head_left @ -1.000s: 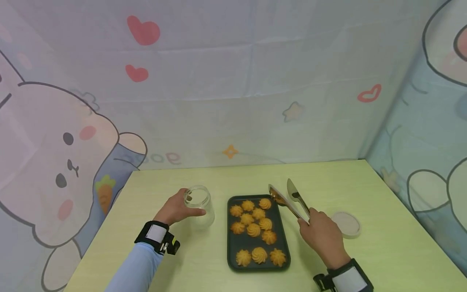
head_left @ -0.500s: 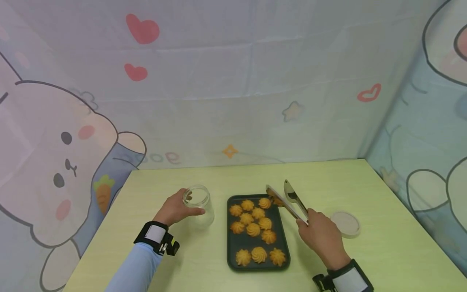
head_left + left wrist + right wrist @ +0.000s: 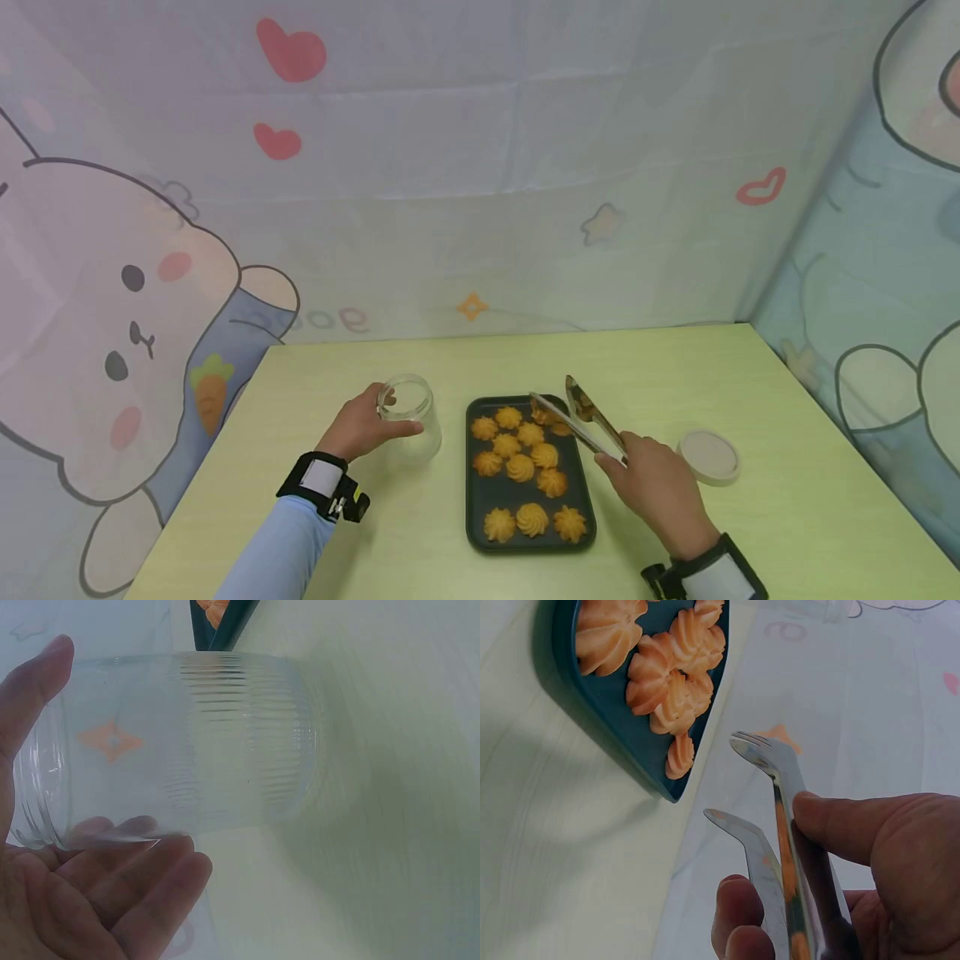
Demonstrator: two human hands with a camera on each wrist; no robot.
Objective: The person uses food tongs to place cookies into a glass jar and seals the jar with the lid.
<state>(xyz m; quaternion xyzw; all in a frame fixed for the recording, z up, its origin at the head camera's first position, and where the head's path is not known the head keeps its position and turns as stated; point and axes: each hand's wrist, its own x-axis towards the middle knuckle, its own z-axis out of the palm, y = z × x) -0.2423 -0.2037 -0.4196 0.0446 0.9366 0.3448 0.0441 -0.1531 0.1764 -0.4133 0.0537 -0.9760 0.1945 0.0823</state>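
My left hand (image 3: 363, 431) grips a clear glass jar (image 3: 423, 446) near its rim, thumb on one side and fingers on the other. In the left wrist view the ribbed lower part of the jar (image 3: 247, 742) shows, with nothing inside. My right hand (image 3: 660, 487) holds metal tongs (image 3: 582, 402), their two arms spread apart with nothing between them. One arm reaches over the back right corner of a dark baking tray (image 3: 491, 493), overlapping a cookie there. Swirled piped cookies (image 3: 520, 467) lie on the tray, several at the back and 3 along the front.
A round white lid (image 3: 708, 457) lies on the pale yellow table (image 3: 810, 517), right of my right hand. A printed cloth (image 3: 450, 167) with hearts and a cartoon rabbit hangs behind the table and along its sides.
My right hand has shifted slightly left, bringing the tongs from beside the tray to over its back right corner. The left hand and jar stay in place.
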